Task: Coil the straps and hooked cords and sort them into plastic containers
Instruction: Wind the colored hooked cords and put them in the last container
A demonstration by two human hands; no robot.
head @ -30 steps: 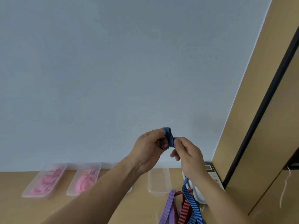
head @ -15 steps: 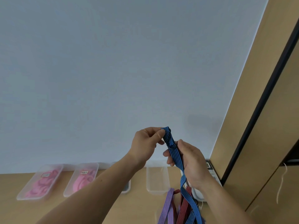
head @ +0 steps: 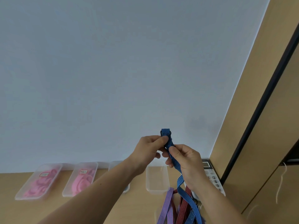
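Head view: left hand (head: 150,147) and right hand (head: 186,160) both pinch the blue strap (head: 166,132) held aloft, its buckled end now folded over since a moment ago, so coiling has likely only begun

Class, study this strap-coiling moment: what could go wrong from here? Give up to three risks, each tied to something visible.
1. The left hand and right hand only pinch the blue strap in mid-air, so the small fold could slip and spring open.
2. Its tail hangs among the purple strap and red strap, so winding may snag or drag them.
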